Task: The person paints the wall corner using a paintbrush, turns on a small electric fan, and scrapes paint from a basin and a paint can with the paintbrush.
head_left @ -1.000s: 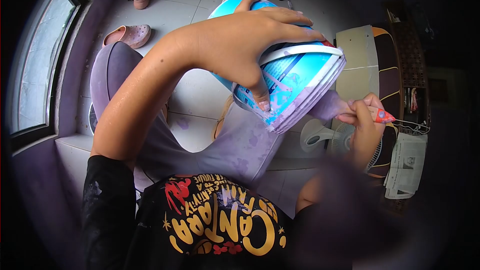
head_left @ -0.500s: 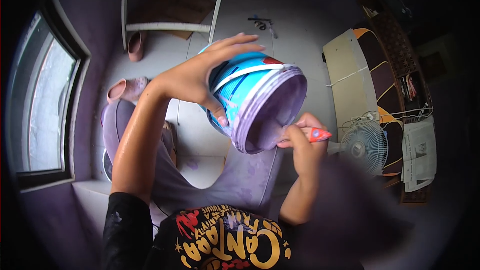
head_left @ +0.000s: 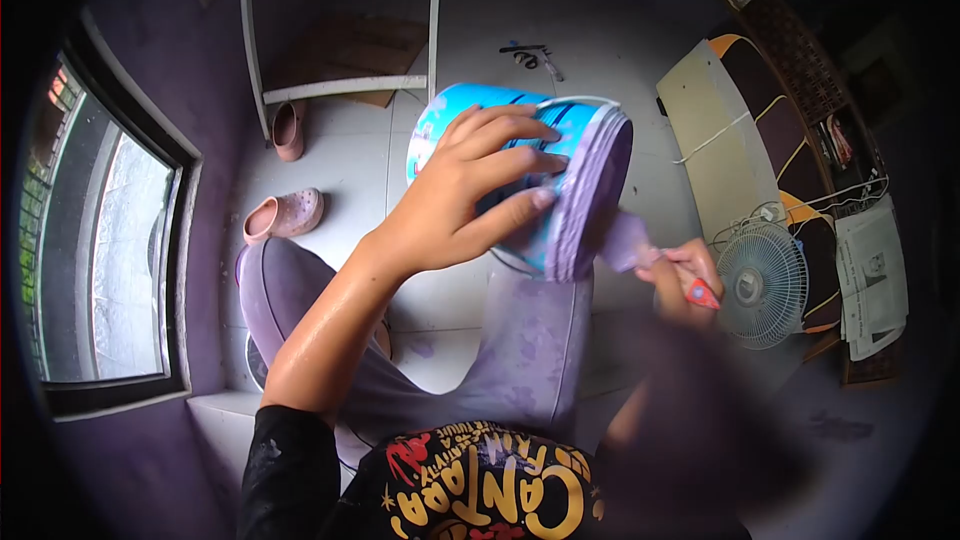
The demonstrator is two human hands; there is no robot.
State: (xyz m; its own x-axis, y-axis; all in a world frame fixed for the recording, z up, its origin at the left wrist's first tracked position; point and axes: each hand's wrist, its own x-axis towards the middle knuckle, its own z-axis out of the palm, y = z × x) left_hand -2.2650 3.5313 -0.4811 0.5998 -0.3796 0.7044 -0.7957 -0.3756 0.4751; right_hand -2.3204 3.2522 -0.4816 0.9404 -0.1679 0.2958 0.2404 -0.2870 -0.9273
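Note:
A blue paint bucket [head_left: 470, 105] lies tipped on its side above my lap, its mouth turned to the right. Thick purple paint coats the bucket's rim [head_left: 577, 202]. My left hand [head_left: 465, 180] grips the bucket's side, fingers spread over the wall and thumb near the rim. In my right hand [head_left: 685, 275] is a paintbrush [head_left: 626, 242] with a red handle end. Its flat purple-coated head is just outside the bucket mouth. The inside of the bucket is mostly hidden from this angle.
Pink clogs [head_left: 290, 215] stand on the tiled floor at left, below a white frame [head_left: 345, 90]. Small dark tools [head_left: 530, 55] lie farther off. At right are a fan [head_left: 762, 285], a cream board [head_left: 715, 130] and newspaper [head_left: 872, 280]. A window [head_left: 125, 250] is at left.
The bucket has turned more onto its side, with its mouth facing away to the right. My left hand has shifted around its wall. The paintbrush has come out of the mouth toward the right.

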